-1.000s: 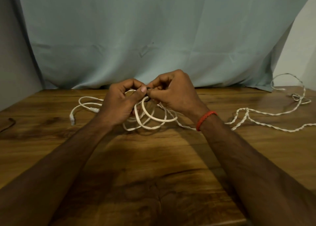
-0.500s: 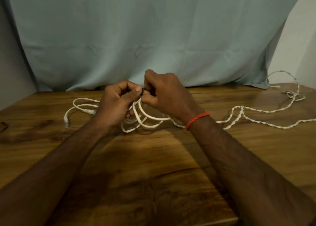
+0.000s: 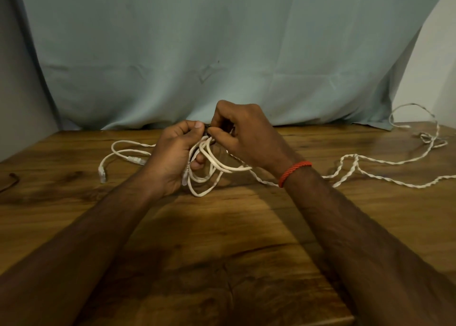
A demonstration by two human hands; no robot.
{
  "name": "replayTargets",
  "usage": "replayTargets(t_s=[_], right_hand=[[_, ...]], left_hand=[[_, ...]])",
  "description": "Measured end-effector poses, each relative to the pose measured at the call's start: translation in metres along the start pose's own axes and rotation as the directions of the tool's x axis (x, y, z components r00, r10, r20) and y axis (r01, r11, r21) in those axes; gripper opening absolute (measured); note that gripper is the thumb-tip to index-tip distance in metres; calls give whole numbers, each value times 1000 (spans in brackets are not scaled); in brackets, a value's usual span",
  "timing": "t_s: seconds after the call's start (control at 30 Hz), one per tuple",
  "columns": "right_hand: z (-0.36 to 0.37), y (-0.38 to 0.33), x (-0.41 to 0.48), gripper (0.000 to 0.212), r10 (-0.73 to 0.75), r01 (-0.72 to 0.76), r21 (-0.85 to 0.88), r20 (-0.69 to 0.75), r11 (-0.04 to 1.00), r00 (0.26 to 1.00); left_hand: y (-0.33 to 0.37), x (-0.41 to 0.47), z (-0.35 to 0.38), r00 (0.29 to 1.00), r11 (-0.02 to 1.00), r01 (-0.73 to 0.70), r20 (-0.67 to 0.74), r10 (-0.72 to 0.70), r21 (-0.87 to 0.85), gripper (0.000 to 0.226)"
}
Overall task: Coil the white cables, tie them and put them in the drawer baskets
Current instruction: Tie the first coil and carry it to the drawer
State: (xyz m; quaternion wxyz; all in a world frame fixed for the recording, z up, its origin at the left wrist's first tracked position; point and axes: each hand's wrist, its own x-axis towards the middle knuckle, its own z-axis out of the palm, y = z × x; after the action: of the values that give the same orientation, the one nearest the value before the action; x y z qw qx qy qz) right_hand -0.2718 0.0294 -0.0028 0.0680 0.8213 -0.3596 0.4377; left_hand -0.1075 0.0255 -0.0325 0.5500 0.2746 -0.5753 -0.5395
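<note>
A smooth white cable [image 3: 217, 167] hangs in several loops between my hands, just above the wooden table [image 3: 222, 239]. My left hand [image 3: 172, 158] grips the bundled loops at their top. My right hand [image 3: 241, 133] pinches a small dark tie at the same spot, fingertips touching the left thumb. Two connector ends [image 3: 102, 176] of the cable trail on the table to the left. A second white cable, twisted [image 3: 355, 163], lies loose across the table's right side, passing under my right wrist.
A pale blue-green cloth [image 3: 222, 54] hangs behind the table. A red thread band [image 3: 293, 171] is on my right wrist. A dark thin object [image 3: 9, 180] lies at the table's left edge. No drawer baskets are in view.
The coil has been lifted a little and its loops hang lower. My right hand has rolled over the top of the bundle, and the view has shifted slightly.
</note>
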Motion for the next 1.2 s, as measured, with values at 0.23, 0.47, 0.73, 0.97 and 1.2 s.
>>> replayTargets(t_s=[0.23,0.47,0.73,0.97,1.2], right_hand=[[9,-10,-2,19,227,-197,357,-42,913,973],[5,-3,-1,9,404,-383,491,69,782,912],[11,-4,-3,12,208,-208,63,9,976,978],[12,-3,-3,7,283,-282,253,35,925,959],[17,-6,-3,11,149,-151,90,34,984,988]], left_hand=[[1,-3,5,979,965,-107,-143,145,239,22],[-4,1,3,955,924,-148,-190,226,353,18],[-5,2,-1,955,947,-149,-208,213,286,16],[-3,5,-4,967,989,-84,-230,111,124,19],[-2,5,-4,964,988,-92,-237,120,125,25]])
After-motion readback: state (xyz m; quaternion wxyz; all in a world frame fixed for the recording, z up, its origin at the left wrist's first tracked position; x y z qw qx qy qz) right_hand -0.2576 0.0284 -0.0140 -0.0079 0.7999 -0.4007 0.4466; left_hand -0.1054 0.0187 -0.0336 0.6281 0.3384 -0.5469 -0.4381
